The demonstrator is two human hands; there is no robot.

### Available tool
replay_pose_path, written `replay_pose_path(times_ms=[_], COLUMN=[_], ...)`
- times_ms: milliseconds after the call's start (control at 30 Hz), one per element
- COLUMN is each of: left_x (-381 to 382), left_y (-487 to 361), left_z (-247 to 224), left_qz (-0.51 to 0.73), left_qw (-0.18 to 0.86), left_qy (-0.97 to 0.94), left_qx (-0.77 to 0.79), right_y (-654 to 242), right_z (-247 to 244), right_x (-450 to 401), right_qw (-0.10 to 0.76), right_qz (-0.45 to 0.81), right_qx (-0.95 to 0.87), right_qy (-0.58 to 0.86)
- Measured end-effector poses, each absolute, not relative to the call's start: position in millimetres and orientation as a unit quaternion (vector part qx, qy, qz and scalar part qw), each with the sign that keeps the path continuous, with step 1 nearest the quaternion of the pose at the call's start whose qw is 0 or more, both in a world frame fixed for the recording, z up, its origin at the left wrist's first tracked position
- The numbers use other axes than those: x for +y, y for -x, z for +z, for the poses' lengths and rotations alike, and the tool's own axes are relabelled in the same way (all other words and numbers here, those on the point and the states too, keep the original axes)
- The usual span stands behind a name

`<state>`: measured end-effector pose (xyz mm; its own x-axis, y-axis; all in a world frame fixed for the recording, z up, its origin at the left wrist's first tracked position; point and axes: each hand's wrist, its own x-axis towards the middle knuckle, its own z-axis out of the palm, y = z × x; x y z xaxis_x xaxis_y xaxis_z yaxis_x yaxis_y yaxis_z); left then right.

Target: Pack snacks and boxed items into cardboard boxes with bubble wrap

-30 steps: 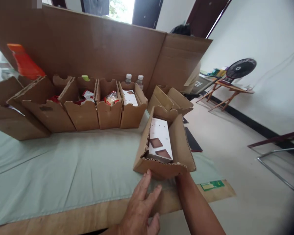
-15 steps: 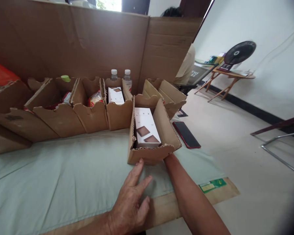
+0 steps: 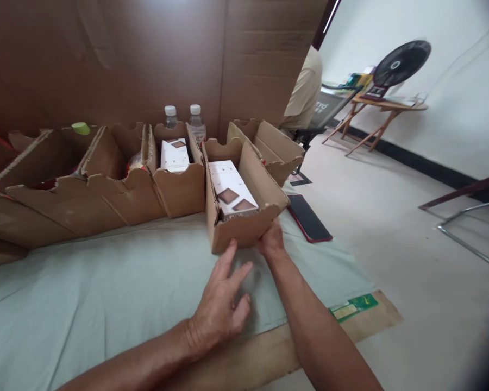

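Note:
A cardboard box (image 3: 240,231) with a scalloped rim stands at the right end of a row of similar boxes, its front jutting toward me. Inside it lies a white carton (image 3: 233,187) printed with brown squares. My left hand (image 3: 220,296) is open, fingers spread, with the index fingertip at the lower front of the cardboard box. My right hand (image 3: 272,239) grips the box's lower right front corner, its fingertips hidden under the box. To the left, a neighbouring cardboard box (image 3: 183,193) holds another white carton (image 3: 175,156).
Two capped plastic bottles (image 3: 196,125) stand behind the row, before a tall cardboard panel (image 3: 146,60). A dark phone (image 3: 310,218) lies right of the box on the green cloth (image 3: 126,282). Beyond are a seated person's sleeve (image 3: 305,87) and a fan (image 3: 401,64) on a small table.
The cardboard box has shifted slightly away from me, drawing closer alongside its neighbour. My right hand has come more into sight at its corner. My left hand has followed forward. The view has tilted.

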<state>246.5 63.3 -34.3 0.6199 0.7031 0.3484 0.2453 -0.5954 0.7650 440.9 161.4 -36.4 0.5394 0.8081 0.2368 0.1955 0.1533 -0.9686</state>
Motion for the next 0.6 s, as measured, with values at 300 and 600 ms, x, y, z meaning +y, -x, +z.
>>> replay_pose_path(times_ms=[300, 600], left_x=[164, 136], left_y=[-283, -266], left_z=[-30, -34], left_qz=[0.325, 0.244], left_qw=[0.288, 0.278], left_qy=[-0.842, -0.862], left_qx=[0.321, 0.347], right_y=[-437, -439], right_z=[-39, -40], right_x=[163, 166], right_qw=[0.689, 0.674], right_qz=[0.261, 0.249], right_qx=[-0.297, -0.325], right_qy=[0.608, 0.615])
